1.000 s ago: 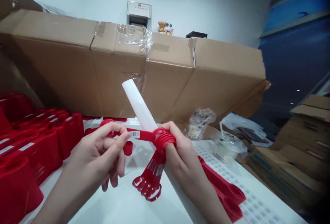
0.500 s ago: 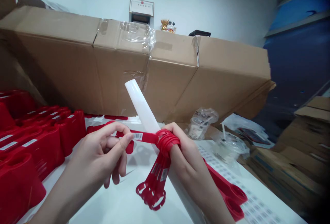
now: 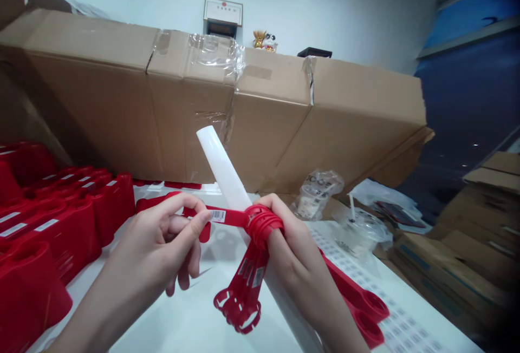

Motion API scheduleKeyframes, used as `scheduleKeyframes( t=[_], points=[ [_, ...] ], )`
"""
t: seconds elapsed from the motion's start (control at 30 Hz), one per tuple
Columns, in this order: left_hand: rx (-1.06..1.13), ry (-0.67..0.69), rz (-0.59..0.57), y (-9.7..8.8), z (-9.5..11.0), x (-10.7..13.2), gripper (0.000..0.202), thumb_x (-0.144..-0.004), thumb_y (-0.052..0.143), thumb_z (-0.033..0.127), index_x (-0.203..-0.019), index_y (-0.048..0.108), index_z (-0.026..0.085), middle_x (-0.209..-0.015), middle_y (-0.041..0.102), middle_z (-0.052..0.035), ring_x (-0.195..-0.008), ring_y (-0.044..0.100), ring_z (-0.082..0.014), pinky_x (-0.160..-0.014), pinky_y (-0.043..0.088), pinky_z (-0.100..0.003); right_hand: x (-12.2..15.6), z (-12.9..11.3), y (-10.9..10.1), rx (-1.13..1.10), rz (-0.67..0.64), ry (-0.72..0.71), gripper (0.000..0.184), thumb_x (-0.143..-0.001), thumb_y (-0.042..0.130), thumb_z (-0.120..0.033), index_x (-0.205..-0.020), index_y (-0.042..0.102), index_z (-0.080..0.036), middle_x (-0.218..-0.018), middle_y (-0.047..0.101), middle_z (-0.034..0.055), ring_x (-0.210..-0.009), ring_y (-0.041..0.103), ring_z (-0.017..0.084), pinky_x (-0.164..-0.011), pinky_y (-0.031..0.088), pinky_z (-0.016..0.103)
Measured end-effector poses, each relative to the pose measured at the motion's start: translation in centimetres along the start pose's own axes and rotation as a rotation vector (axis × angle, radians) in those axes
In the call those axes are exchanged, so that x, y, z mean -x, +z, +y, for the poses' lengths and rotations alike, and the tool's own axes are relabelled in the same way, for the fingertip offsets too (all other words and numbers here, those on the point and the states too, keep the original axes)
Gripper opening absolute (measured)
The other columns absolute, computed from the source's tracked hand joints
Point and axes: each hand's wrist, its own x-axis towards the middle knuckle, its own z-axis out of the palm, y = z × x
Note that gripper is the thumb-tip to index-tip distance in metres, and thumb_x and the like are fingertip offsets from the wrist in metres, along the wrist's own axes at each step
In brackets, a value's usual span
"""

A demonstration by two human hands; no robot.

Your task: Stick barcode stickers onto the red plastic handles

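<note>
My right hand is wrapped round a white tube that slants up and to the left. Several red plastic pieces are threaded on the tube by their rings, and their handles hang down below my hand. My left hand pinches one red piece with a barcode label between thumb and forefinger, holding it level, its ring on the tube.
Rows of red plastic items fill the left of the white table. Two more red scoops lie on barcode label sheets at right. A long cardboard box stands behind. A plastic cup and bags lie at the right.
Almost nothing has moved. The hands and tube have shifted slightly right in view, and the hanging handles have swung a little.
</note>
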Motion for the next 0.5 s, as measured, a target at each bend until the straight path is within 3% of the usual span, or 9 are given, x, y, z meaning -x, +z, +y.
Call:
scheduleKeyframes(
  t=[0.33, 0.5],
  points=[
    [-0.035, 0.069, 0.094, 1.9, -1.7, -2.3, 0.030, -0.096, 0.057, 0.053, -0.086, 0.049, 0.025, -0.053, 0.062, 0.0074, -0.041, 0.056, -0.0134, -0.038, 0.043, -0.020, -0.1, 0.1, 0.5, 0.045, -0.004, -0.040, 0.023, -0.108, 0.036, -0.024, -0.090, 0.050, -0.025, -0.077, 0.057, -0.0055, -0.067, 0.049, 0.013, -0.059, 0.040, 0.027],
    [-0.269, 0.151, 0.365, 0.4, -2.6, -3.5, 0.044, -0.089, 0.066, 0.058, -0.094, 0.034, 0.028, -0.061, 0.067, 0.0080, -0.048, 0.064, -0.0186, -0.048, 0.047, -0.026, -1.4, 0.8, 0.4, 0.065, 0.077, 0.046, 0.025, -0.107, 0.036, -0.026, -0.085, 0.049, -0.024, -0.072, 0.053, -0.0049, -0.065, 0.049, 0.014, -0.059, 0.038, 0.028]
  ],
)
